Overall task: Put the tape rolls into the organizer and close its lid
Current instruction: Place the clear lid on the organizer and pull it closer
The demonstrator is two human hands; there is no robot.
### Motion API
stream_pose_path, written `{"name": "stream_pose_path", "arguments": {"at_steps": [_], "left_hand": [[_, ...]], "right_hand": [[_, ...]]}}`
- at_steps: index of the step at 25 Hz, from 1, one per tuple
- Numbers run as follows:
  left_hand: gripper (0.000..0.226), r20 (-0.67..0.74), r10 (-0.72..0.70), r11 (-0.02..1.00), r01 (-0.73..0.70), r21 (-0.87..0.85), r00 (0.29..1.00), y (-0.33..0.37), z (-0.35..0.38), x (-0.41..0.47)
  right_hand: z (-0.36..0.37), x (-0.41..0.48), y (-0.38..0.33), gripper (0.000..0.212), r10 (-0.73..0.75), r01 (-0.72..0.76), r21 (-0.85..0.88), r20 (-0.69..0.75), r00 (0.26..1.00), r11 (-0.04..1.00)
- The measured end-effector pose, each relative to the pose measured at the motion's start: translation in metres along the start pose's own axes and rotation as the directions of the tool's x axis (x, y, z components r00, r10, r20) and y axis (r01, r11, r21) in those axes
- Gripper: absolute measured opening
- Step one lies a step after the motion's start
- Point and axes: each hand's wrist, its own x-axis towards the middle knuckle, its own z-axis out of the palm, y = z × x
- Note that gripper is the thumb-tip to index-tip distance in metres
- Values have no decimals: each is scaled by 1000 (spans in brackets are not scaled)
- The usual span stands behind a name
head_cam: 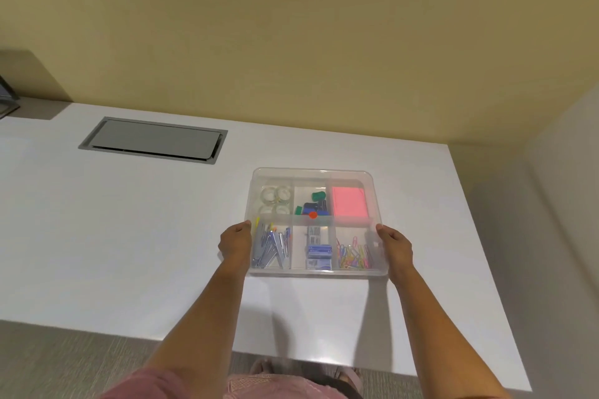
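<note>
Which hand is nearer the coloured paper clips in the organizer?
Right. The right hand grips the organizer's right edge, just beside the paper clips in the near-right compartment; the left hand holds the opposite edge, two compartments away.

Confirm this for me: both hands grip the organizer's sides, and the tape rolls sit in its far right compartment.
Not quite. In the head view the tape rolls sit in the far left compartment; the far right holds a pink pad. The left hand and right hand do grip the organizer sides.

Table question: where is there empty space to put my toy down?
The table is bare left of the organizer, below the grey hatch. A narrower strip lies right of the right hand. Around the organizer it is crowded: the left hand grips it too.
</note>
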Motion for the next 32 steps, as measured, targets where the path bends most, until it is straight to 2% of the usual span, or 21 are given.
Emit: {"name": "stream_pose_path", "arguments": {"at_steps": [6, 11, 17, 20, 24, 28, 30, 32], "left_hand": [[38, -2, -17, 1000, 17, 24, 1000, -32, -11, -18], [51, 42, -3, 992, -3, 124, 999, -49, -14, -28], [43, 58, 60, 995, -64, 76, 997, -62, -15, -27], [49, 27, 83, 993, -85, 81, 996, -64, -14, -26], [45, 8, 115, 988, -115, 99, 993, -62, -13, -27], [28, -26, 247, 957, -240, 161, 969, -61, -9, -30], [34, -10, 354, 910, -342, 233, 935, -57, -5, -31], [47, 77, 491, 784, -479, 395, 868, -51, 2, -25]], "right_hand": [[-11, -33, 27, 28, 2, 2, 99, -42, 999, 995], [-15, -50, 44, 28, -40, 40, 128, -3, 999, 991], [-13, -52, 48, 32, -75, 77, 103, -22, 997, 992], [-13, -50, 47, 31, -81, 84, 74, -39, 996, 994], [-13, -51, 42, 28, -104, 104, -1, -77, 992, 995], [-8, -54, 40, 33, -180, 159, -161, -127, 975, 974], [-4, -51, 40, 43, -306, 252, -341, -114, 945, 905], [0, -44, 37, 51, -445, 338, -600, -34, 895, 725]]}}
